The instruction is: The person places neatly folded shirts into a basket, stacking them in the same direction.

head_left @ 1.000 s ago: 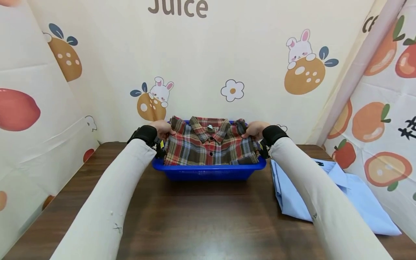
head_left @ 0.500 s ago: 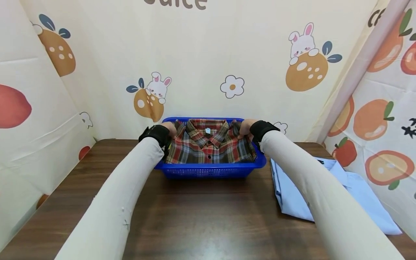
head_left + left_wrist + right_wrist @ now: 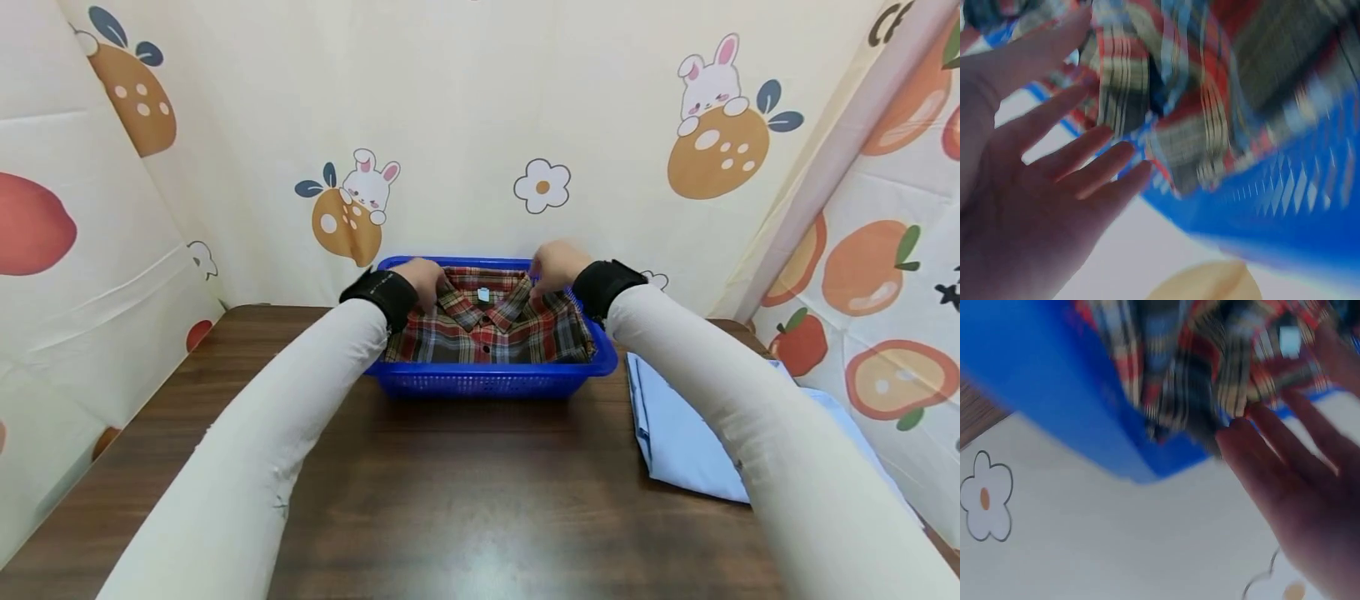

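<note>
A folded plaid shirt (image 3: 487, 340), red, grey and brown, lies collar-up inside a blue plastic basket (image 3: 487, 370). At the shirt's left shoulder, by the collar, is my left hand (image 3: 423, 279). The left wrist view shows its fingers (image 3: 1100, 175) straight and spread beside the plaid cloth (image 3: 1191, 94), not gripping it. My right hand (image 3: 558, 265) is over the other shoulder near the basket's back rim. In the right wrist view, its fingers (image 3: 1272, 447) are extended along the cloth's edge; whether they touch it is blurred.
A folded light blue shirt (image 3: 682, 433) lies on the dark wooden table (image 3: 465, 492) at the right, partly hidden by my right sleeve (image 3: 720, 400). Behind the basket hangs a cream curtain (image 3: 465, 108) printed with bunnies and fruit. A side curtain (image 3: 885, 275) borders the right.
Both hands have let go of the plaid shirt's shoulders and moved inward toward the collar. The shirt sits lower in the basket. The head view has tilted down slightly.
</note>
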Demonstrator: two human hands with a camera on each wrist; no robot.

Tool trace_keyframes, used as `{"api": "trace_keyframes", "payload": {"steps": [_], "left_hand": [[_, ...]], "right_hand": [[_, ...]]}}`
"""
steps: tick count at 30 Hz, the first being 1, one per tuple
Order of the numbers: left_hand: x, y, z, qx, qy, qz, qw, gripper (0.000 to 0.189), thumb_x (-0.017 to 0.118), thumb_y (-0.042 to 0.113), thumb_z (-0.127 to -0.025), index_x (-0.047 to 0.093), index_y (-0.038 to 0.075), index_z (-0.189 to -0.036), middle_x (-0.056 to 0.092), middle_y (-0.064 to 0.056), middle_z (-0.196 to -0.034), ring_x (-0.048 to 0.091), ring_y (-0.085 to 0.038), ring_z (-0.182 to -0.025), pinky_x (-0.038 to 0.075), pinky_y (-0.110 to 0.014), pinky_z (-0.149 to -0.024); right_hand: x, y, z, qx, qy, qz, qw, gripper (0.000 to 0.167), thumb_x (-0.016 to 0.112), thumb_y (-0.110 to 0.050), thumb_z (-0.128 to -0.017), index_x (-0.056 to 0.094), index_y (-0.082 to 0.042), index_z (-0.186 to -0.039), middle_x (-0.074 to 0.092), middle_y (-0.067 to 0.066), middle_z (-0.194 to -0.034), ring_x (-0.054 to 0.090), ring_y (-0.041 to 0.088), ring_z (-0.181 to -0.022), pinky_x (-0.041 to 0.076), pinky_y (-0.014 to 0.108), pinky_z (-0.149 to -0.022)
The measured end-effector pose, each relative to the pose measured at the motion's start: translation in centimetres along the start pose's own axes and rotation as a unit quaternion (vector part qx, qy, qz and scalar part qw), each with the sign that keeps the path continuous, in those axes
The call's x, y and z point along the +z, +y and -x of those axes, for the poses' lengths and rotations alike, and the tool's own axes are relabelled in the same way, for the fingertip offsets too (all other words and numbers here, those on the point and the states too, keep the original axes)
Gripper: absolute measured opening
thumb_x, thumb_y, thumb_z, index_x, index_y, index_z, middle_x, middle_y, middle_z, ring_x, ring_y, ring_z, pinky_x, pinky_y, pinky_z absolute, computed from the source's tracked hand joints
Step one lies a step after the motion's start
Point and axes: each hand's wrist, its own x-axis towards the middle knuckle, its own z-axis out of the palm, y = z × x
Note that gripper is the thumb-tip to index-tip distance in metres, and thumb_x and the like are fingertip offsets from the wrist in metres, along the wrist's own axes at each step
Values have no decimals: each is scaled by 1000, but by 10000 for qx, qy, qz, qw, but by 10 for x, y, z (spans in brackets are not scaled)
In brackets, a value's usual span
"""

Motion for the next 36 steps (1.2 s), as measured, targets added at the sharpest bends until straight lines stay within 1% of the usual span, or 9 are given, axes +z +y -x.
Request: {"api": "trace_keyframes", "payload": {"steps": [3, 6, 9, 13, 16, 24, 31, 33, 36], "left_hand": [[6, 20, 8, 42, -596, -279, 9978, 68, 75, 16, -81, 43, 4, -140, 45, -15, -142, 43, -31, -129, 42, -40, -101], [18, 27, 9, -34, -815, -842, 9931, 53, 78, 24, -78, 58, 8, -125, 56, -10, -130, 51, -24, -116, 45, -36, -97], [23, 29, 11, -59, -854, -1210, 9890, 43, 81, 31, -74, 65, 12, -109, 63, -5, -117, 55, -20, -105, 47, -35, -92], [36, 24, 1, -105, -1171, -1325, 9842, 66, 79, 38, -75, 53, 14, -131, 53, -5, -134, 48, -22, -122, 43, -37, -100], [38, 20, -6, -229, -1314, -1239, 9833, 79, 78, 40, -76, 42, 17, -142, 44, -6, -143, 41, -23, -130, 40, -38, -103], [45, 14, -20, -441, -1572, -645, 9845, 90, 75, 41, -78, 26, 18, -150, 32, -9, -152, 31, -27, -137, 35, -45, -107], [38, 14, -4, -454, -1309, -373, 9897, 78, 78, 39, -76, 44, 15, -141, 48, -6, -140, 44, -23, -126, 42, -39, -101], [31, 15, 1, -352, -1272, -189, 9911, 73, 75, 39, -80, 44, 10, -140, 48, -9, -140, 45, -25, -126, 42, -39, -101], [13, 15, 9, -83, -959, 233, 9951, 65, 67, 36, -87, 44, 6, -140, 46, -13, -141, 46, -28, -126, 42, -40, -100]], "right_hand": [[16, -12, -11, -400, -842, 290, 9952, 52, 75, -24, -81, 58, -1, -125, 58, 17, -127, 53, 33, -116, 45, 43, -96], [33, -20, -16, -298, -1604, 578, 9849, 65, 76, -28, -80, 50, -5, -135, 49, 15, -139, 45, 32, -127, 42, 42, -102], [41, -22, -19, -142, -2065, 942, 9738, 73, 76, -32, -80, 44, -8, -141, 41, 13, -145, 38, 31, -133, 39, 42, -105], [50, -22, -25, -135, -2390, 1249, 9629, 81, 77, -35, -78, 38, -10, -145, 35, 11, -150, 31, 30, -138, 34, 44, -109], [52, -23, -29, -148, -2483, 1266, 9603, 86, 79, -35, -76, 35, -11, -146, 33, 12, -151, 28, 31, -139, 32, 45, -110], [60, -18, -34, -43, -2545, 813, 9636, 91, 83, -28, -72, 33, -13, -146, 34, 15, -149, 36, 30, -133, 39, 46, -104], [58, -16, -26, -12, -2357, 313, 9713, 83, 79, -32, -77, 36, -12, -145, 38, 13, -146, 36, 32, -134, 38, 46, -104], [54, -14, -22, -52, -2238, 23, 9746, 77, 75, -33, -81, 38, -11, -144, 39, 14, -145, 37, 32, -133, 38, 46, -104], [40, -9, -17, -212, -2016, -549, 9777, 67, 67, -32, -88, 38, -6, -143, 40, 18, -144, 38, 34, -132, 37, 47, -105]]}}
